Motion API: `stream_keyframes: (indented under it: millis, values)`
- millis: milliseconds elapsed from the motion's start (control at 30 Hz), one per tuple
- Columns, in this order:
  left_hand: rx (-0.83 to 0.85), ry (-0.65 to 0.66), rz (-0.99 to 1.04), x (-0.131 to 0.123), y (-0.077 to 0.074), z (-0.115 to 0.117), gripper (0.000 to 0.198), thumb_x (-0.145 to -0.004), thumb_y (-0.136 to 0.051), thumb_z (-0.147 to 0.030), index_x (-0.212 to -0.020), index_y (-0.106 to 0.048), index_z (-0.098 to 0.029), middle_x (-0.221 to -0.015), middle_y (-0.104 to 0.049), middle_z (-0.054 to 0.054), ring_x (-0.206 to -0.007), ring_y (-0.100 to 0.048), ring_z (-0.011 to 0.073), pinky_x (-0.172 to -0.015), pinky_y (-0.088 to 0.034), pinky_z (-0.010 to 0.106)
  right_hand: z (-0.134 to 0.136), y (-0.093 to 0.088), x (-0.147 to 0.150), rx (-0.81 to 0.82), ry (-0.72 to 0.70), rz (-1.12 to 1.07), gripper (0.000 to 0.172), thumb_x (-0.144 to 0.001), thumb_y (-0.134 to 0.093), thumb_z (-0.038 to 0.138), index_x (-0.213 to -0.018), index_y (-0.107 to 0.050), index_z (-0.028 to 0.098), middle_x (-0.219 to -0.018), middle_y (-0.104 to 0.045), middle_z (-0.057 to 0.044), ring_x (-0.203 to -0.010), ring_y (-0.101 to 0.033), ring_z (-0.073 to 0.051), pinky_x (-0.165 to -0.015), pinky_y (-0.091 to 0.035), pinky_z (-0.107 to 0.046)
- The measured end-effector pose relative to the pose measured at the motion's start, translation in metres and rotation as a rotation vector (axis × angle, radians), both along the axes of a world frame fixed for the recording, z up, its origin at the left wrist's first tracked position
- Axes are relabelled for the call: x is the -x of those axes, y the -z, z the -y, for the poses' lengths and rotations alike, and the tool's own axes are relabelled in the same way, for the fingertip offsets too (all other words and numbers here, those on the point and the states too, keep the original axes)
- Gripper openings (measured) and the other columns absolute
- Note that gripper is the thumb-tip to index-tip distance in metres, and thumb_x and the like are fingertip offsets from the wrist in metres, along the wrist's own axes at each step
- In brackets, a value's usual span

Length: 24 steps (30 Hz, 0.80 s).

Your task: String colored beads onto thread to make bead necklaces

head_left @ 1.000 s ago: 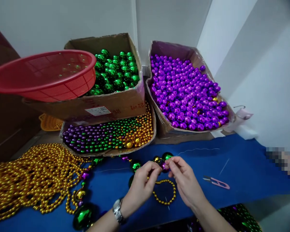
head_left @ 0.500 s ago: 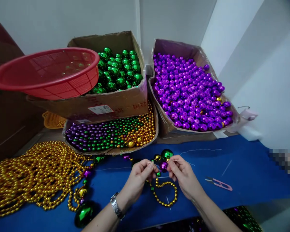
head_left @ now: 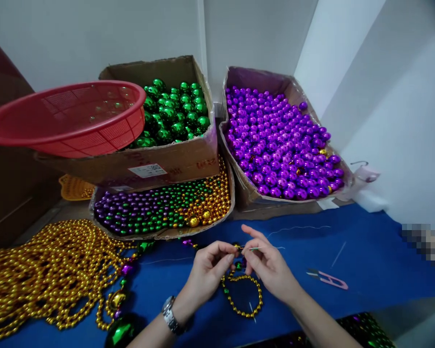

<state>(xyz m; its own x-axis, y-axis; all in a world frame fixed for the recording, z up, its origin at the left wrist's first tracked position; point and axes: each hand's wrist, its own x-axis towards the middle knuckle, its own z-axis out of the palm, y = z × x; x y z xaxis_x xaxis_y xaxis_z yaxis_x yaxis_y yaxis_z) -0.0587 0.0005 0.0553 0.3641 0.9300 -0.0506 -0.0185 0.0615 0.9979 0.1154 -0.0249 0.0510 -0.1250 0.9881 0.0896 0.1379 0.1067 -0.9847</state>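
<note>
My left hand (head_left: 210, 267), a watch (head_left: 169, 314) at its wrist, pinches the bead string (head_left: 236, 247) near a small gold bead. Facing it, my right hand (head_left: 270, 265) has thumb and fingers closed on the pale thread (head_left: 275, 247), with one finger lifted away. The fingertips almost meet, so the exact grip is partly hidden. Just below them show a green bead (head_left: 238, 266) and a loop of gold beads (head_left: 259, 296) lying on the blue cloth (head_left: 293, 309). Pink-handled thread snips (head_left: 328, 279) lie right of my right hand.
Gold bead strands (head_left: 58, 270) pile at left, beside a large green ball (head_left: 121, 331). Behind stand a box of purple balls (head_left: 275, 145), a box of green balls (head_left: 170, 113) with a red basket (head_left: 130, 128) on it, and a low box of small beads (head_left: 159, 205).
My hands have come closer together, fingertips nearly touching. One right finger has lifted, and the hands now cover the larger green and purple balls. The view has shifted slightly.
</note>
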Motion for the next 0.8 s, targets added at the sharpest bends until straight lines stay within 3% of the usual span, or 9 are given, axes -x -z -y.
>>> stream_keyframes:
  millis: [100,200,300,400,600,800]
  values:
    - [-0.009,0.022,-0.008,-0.001,-0.001,0.001,0.015,-0.08,-0.062,-0.028,-0.087,-0.063,-0.015,-0.082,-0.068,0.006,-0.066,-0.062,0.0155,-0.062,-0.049,0.026,-0.003,-0.001,0.0,0.017,-0.013,0.077,0.02,-0.091,-0.048,0.037,-0.087,-0.058,0.02,-0.107,-0.062,-0.007,-0.055,-0.062,-0.008,-0.052,-0.048,-0.021]
    - [-0.025,0.055,-0.013,-0.001,-0.001,0.002,0.012,-0.082,-0.059,-0.025,-0.088,-0.061,-0.015,-0.083,-0.067,0.006,-0.068,-0.063,0.0163,-0.064,-0.049,0.028,-0.008,0.003,0.0,0.034,0.012,0.111,0.02,-0.092,-0.045,0.037,-0.091,-0.054,0.02,-0.076,-0.064,-0.001,-0.062,-0.065,-0.012,-0.049,-0.045,-0.019]
    - [-0.109,0.092,-0.023,0.0,-0.003,0.002,0.008,-0.083,-0.056,-0.021,-0.082,-0.06,-0.015,-0.082,-0.063,0.005,-0.069,-0.061,0.0155,-0.065,-0.048,0.027,-0.012,0.004,-0.003,0.025,0.038,0.166,0.016,-0.092,-0.046,0.035,-0.097,-0.049,0.02,-0.074,-0.062,0.001,-0.06,-0.064,-0.012,-0.053,-0.046,-0.02]
    - [-0.189,0.108,-0.031,0.0,-0.007,0.003,0.012,-0.085,-0.051,-0.018,-0.076,-0.059,-0.015,-0.081,-0.059,0.004,-0.07,-0.058,0.0147,-0.065,-0.046,0.026,-0.011,-0.003,-0.007,-0.009,0.015,0.283,0.012,-0.09,-0.05,0.033,-0.09,-0.051,0.021,-0.064,-0.06,0.004,-0.056,-0.059,-0.012,-0.053,-0.043,-0.022]
    - [-0.254,0.109,-0.115,-0.002,-0.006,0.003,0.016,-0.086,-0.046,-0.013,-0.075,-0.058,-0.015,-0.079,-0.056,0.003,-0.07,-0.055,0.014,-0.063,-0.044,0.025,-0.004,-0.018,-0.012,-0.134,-0.089,0.508,0.021,-0.092,-0.047,0.026,-0.076,-0.059,0.021,-0.076,-0.058,-0.001,-0.076,-0.054,-0.016,-0.069,-0.036,-0.028]
    - [-0.454,0.103,-0.292,-0.001,-0.006,0.006,0.018,-0.088,-0.043,-0.013,-0.089,-0.061,-0.017,-0.09,-0.056,0.005,-0.08,-0.055,0.0143,-0.073,-0.043,0.026,-0.003,-0.016,-0.013,-0.131,-0.083,0.542,0.026,-0.096,-0.038,0.025,-0.075,-0.053,0.02,-0.071,-0.055,0.002,-0.068,-0.053,-0.012,-0.061,-0.036,-0.023]
